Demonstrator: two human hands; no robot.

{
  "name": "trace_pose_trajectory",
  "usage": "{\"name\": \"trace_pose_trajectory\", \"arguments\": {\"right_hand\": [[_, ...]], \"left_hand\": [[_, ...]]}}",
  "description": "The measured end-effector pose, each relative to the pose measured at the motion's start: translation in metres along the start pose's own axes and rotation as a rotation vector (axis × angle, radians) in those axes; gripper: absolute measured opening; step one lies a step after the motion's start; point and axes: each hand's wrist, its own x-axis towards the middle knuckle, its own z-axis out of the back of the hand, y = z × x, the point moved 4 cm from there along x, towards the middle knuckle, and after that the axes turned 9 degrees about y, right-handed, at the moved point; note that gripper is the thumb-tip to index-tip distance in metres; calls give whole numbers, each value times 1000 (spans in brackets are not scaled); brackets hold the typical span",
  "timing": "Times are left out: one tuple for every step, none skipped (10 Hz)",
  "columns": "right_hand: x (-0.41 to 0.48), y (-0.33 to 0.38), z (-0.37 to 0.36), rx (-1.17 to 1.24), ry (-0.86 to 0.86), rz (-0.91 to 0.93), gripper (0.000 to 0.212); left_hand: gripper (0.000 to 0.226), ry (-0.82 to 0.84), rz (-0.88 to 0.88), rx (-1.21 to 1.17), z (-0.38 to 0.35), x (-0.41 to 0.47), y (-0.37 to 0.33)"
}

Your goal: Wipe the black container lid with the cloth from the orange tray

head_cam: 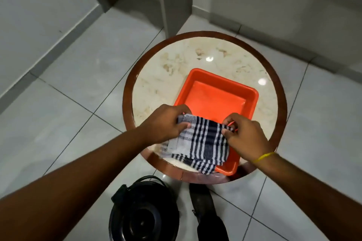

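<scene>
Cloth: the navy-and-white checked cloth (203, 143) is held up over the near end of the orange plastic tray (215, 100), hiding that end.
Left hand (166, 123): grip pinched on the cloth's left top edge.
Right hand (244, 137): grip pinched on the right top corner; a yellow band (263, 157) circles the wrist.
Table: round marble-topped table (176, 68), near rim partly covered by the cloth.
Lid: black round container lid (144, 215) on the tiled floor (68, 84) below, cut off by the bottom edge.
Dark shape beside the lid: hard to make out.
</scene>
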Motion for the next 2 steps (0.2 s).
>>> {"name": "trace_pose_trajectory", "arguments": {"right_hand": [[25,-8,-4,-215,45,-35,21],[34,-9,-13,-444,65,-43,25]], "left_hand": [[30,45,-8,214,-9,31,-1],[44,8,-4,374,-16,40,-1]]}}
